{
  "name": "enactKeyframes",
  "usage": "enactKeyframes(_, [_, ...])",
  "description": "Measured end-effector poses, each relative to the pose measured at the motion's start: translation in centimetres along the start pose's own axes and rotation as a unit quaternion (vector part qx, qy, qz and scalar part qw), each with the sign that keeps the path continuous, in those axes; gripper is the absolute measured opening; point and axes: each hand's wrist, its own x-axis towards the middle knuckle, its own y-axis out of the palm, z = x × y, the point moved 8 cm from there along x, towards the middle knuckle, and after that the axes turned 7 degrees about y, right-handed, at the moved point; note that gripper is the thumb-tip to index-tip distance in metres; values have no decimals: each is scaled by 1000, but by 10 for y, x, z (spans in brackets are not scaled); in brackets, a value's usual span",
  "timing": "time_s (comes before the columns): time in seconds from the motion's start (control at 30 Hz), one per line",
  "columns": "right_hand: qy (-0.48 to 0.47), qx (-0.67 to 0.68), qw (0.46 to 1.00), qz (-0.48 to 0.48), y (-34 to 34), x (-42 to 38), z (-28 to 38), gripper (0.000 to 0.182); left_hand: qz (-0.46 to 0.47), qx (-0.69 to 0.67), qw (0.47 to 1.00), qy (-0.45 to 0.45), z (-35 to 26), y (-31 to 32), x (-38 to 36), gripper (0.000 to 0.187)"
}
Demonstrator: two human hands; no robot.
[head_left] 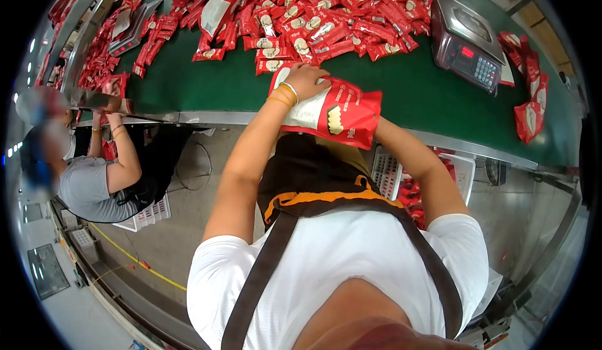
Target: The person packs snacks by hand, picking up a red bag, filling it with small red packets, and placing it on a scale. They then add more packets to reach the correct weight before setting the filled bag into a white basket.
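A large red and white printed pouch [351,113] is held at the near edge of the green table, in front of my body. My left hand [305,82] grips it at its upper left side, fingers bent over the white panel. On that wrist are a white band and a yellow band. My right forearm [407,146] reaches behind the pouch's right end, and the pouch hides my right hand and its fingers. Just beyond the pouch lies a heap of small red sachets [313,24].
A digital scale [467,40] with a lit red display stands right on the green table [207,90]; red packs [532,96] lie beyond it. Another scale [135,29] is at left. A co-worker [106,174] sits at left. A white crate [463,174] with red packs stands below the table.
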Motion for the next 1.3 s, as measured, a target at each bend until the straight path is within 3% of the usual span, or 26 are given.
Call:
enactKeyframes(0.03, [3, 2, 1000, 0, -1, 0, 0, 38, 92, 2, 995, -21, 11, 9, 0, 28])
enactKeyframes(0.13, [9, 8, 1000, 0, -4, 1, 0, 38, 110, -41, 993, -4, 30, 4, 7, 18])
enactKeyframes(0.2, [10, 12, 1000, 1, -2, 4, 1, 38, 68, -47, 996, 12, 43, 10, 6, 15])
enactKeyframes(0.27, [11, 16, 1000, 5, -2, 8, 0, 37, -14, 54, 998, 15, 35, -2, 0, 15])
enactKeyframes(0.33, [13, 23, 1000, 8, -3, 12, -1, 37, 14, 80, 996, -33, 31, -3, -7, 15])
enactKeyframes(0.4, [15, 33, 999, 9, -6, 14, -3, 36, -92, 141, 983, -70, 17, -32, -16, 20])
enactKeyframes(0.53, [15, 51, 999, 13, -10, 20, -5, 36, -125, 129, 980, -86, -37, -53, -54, 45])
enactKeyframes(0.63, [6, 64, 998, 20, -3, 25, -8, 35, -72, 148, 976, -144, -25, -7, -57, 57])
enactKeyframes(0.77, [-8, 65, 997, 50, -31, 0, 7, 35, -48, 154, 971, -178, -13, 4, -52, 62])
enactKeyframes(0.8, [3, 32, 997, 68, -53, -9, 18, 35, -52, 153, 971, -177, -14, 3, -52, 62])
enactKeyframes(0.83, [7, -149, 982, 117, -75, 1, 29, 32, -50, 156, 972, -171, -16, 2, -51, 62])
enactKeyframes(0.87, [265, -252, 921, 133, -112, -6, 66, 33, -47, 159, 972, -166, -17, 1, -52, 62])
enactKeyframes(0.9, [179, -196, 962, 59, -158, 9, 54, 29, -47, 154, 973, -165, -17, 2, -52, 62])
enactKeyframes(0.93, [-37, -452, 888, -82, -205, 31, 69, 22, -47, 157, 972, -165, -17, 2, -54, 62])
enactKeyframes(0.97, [35, -305, 912, -273, -252, 45, 88, 21, -49, 158, 973, -161, -17, 2, -54, 61])
enactKeyframes(1.0, [-52, -411, 836, -360, -274, 63, 113, 31, -50, 159, 974, -156, -19, 1, -53, 61])
enactKeyframes(1.03, [-131, -470, 778, -395, -278, 83, 136, 43, -51, 156, 974, -159, -21, -1, -52, 60])
enactKeyframes(1.07, [-154, -538, 744, -365, -282, 112, 134, 51, -51, 157, 974, -154, -23, -2, -51, 60])
enactKeyframes(1.13, [23, -782, 583, -219, -271, 156, 89, 53, -29, 138, 975, -173, -19, -1, -52, 58])
enactKeyframes(1.17, [24, -781, 582, -224, -274, 158, 86, 53, -35, 139, 975, -172, -20, -3, -51, 57])
enactKeyframes(1.23, [50, -673, 713, -192, -279, 156, 68, 53, -41, 144, 975, -166, -20, -4, -51, 57])
enactKeyframes(1.27, [54, -674, 712, -189, -275, 143, 69, 53, -49, 148, 974, -162, -21, -5, -52, 57])
enactKeyframes(1.3, [64, -541, 783, -300, -290, 112, 77, 54, -46, 141, 975, -167, -20, -3, -53, 58])
